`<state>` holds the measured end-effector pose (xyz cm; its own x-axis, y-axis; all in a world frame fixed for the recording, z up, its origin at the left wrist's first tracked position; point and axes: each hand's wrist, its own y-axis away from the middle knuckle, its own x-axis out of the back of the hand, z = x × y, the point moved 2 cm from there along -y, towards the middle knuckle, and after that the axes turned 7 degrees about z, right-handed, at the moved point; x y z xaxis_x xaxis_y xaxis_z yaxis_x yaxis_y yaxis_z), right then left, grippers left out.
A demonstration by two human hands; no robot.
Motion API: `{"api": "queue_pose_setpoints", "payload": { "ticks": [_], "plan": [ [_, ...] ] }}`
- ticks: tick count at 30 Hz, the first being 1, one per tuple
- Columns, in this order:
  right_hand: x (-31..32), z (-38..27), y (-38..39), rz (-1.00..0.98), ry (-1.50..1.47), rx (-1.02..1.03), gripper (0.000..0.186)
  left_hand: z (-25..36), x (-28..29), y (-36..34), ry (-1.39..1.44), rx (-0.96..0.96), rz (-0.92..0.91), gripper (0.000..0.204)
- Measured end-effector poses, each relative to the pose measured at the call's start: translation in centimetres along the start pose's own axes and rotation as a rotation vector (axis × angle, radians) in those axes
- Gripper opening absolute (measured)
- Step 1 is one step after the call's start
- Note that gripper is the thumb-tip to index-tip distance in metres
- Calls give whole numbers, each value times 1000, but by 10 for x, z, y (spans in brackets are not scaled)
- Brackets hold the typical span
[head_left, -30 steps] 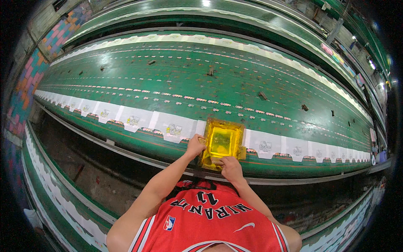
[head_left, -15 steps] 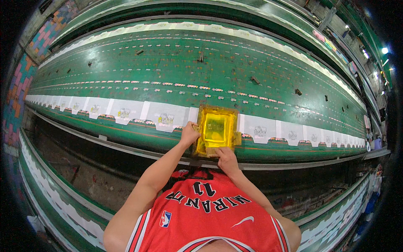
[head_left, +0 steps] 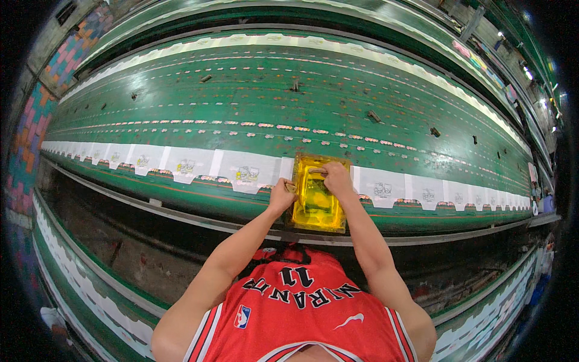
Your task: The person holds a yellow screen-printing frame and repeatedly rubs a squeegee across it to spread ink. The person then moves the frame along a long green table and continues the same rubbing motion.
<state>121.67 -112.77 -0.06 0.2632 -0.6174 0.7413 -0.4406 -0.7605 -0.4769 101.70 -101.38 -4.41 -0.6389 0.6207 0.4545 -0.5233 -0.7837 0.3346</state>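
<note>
On a green tabletop [head_left: 253, 110], fingers of the left hand [head_left: 281, 196] pinch a yellow rectangular frame [head_left: 318, 226] at left; those of the right hand [head_left: 338, 178] clasp a brown bar [head_left: 315, 171].

Markings are appearing chiefly on the red jersey [head_left: 301, 326], which is lying on the wearer's side of the yellow frame [head_left: 319, 202]. A legible line of dark, white-edged lettering [head_left: 300, 300] is arching across the chest, inverted to the camera. A dark number [head_left: 305, 277] is standing closer to the frame than that line. Farther from the frame, a small blue, white and red emblem patch [head_left: 242, 316] is showing left of it, and a white curved mark [head_left: 348, 321] right of it. Right of the frame, a printed white piece [head_left: 383, 188] is carrying tiny marks beneath its figures, proving too small to read.
</note>
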Motion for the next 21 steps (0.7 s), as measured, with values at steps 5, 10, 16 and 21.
{"api": "queue_pose_setpoints", "payload": {
  "ticks": [5, 10, 16, 21],
  "plan": [
    [1, -27, 56, -116, 8, -27, 21, -8, -3, 0, -70, -50, 86, 52],
    [28, -70, 120, -113, 40, 2, 29, -1, 0, 2, -111, -35, 71, 51],
    [44, -62, 103, -79, -31, 1, 25, 23, 3, 9, -48, 35, 37, 50],
    [86, -32, 99, -115, 31, -36, 26, 42, -37, 22, 77, 59, 46, 53]
  ]
}}
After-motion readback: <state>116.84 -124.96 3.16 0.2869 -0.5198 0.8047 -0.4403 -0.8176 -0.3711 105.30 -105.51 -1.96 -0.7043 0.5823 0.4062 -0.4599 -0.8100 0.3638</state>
